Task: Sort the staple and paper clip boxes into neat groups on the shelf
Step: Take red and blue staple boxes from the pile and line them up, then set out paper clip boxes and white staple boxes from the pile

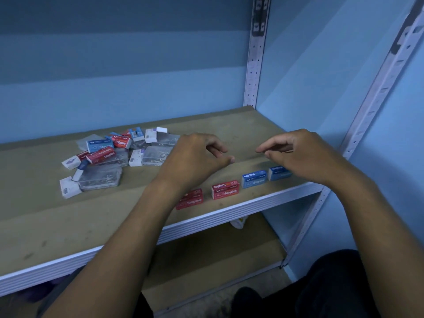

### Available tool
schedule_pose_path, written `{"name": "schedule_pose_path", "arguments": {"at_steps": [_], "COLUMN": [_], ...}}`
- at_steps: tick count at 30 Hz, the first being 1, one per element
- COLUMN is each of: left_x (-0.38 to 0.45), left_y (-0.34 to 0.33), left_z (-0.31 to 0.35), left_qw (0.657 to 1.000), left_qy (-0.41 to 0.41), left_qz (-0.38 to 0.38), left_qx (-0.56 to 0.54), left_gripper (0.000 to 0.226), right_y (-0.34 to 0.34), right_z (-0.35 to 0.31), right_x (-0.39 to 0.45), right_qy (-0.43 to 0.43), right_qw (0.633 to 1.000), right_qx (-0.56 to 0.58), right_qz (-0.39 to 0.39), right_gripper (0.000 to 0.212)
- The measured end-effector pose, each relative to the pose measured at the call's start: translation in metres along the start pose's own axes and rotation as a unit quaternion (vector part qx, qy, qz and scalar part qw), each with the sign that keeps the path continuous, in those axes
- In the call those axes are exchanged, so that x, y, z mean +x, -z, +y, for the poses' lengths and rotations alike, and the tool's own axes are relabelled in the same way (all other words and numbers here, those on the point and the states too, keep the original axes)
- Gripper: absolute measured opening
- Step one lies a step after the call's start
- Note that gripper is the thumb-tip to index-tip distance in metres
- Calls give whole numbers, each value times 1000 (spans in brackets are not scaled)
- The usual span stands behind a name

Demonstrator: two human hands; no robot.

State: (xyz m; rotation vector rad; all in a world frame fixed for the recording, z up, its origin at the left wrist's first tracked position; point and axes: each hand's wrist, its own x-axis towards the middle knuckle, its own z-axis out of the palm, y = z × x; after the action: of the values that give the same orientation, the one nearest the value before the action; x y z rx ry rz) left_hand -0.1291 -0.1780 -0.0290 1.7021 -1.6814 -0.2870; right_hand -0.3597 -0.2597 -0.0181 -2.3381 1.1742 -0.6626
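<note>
Both hands empty, fingers curled

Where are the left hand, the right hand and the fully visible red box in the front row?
left hand [191,157], head view, back of the hand.
right hand [305,154], head view, back of the hand.
red box [225,190], head view, front face.

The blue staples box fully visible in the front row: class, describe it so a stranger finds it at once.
Start at the shelf's front edge, where four boxes stand in a row. Third from the left is the blue staples box. Red boxes sit left of it; its blue neighbour on the right is partly hidden by the right hand.
</note>
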Motion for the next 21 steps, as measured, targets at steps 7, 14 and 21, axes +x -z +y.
{"name": "schedule_pose_path", "arguments": {"at_steps": [7, 14, 21], "left_x": [-17, -44, -60], "left_y": [35, 77, 100], "left_z": [-25, -56, -91], "left_qw": [999, 994, 981], "left_qy": [22, 47, 95], "left_qz": [34, 51, 64], "left_qx": [17, 82, 157], "left_gripper": [27, 28, 34], "right_y": [-29, -67, -109], "right_z": [-41, -87, -121], "right_x": [21, 42, 63], "right_qy": [49, 83, 128], "right_qw": [998, 993, 987], "right_qx": [16, 13, -9], "right_qz": [-28, -80, -100], "right_gripper": [21, 22, 45]}}
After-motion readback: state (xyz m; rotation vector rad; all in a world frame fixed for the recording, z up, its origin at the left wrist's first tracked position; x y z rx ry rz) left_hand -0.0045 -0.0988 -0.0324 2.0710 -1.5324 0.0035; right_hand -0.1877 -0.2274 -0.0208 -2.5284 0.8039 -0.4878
